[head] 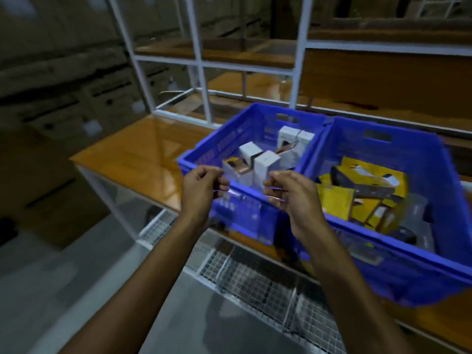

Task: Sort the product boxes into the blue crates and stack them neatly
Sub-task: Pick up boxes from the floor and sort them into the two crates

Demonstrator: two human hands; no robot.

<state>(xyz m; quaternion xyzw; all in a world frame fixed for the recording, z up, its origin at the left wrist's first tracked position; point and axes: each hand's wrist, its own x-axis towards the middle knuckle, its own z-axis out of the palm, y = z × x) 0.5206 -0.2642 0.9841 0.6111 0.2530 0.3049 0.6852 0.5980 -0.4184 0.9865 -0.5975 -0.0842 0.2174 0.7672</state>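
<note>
Seemingly light and stiff, the white boxes [264,164] are best gripped by opposite sides; both hands, left [201,190] and right [293,198], are curled loosely, nothing clearly held.

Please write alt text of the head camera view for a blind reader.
Two bare hands, left hand and right hand, hover curled before two blue crates on an orange shelf; the left one holds white boxes, the right yellow boxes.
</note>
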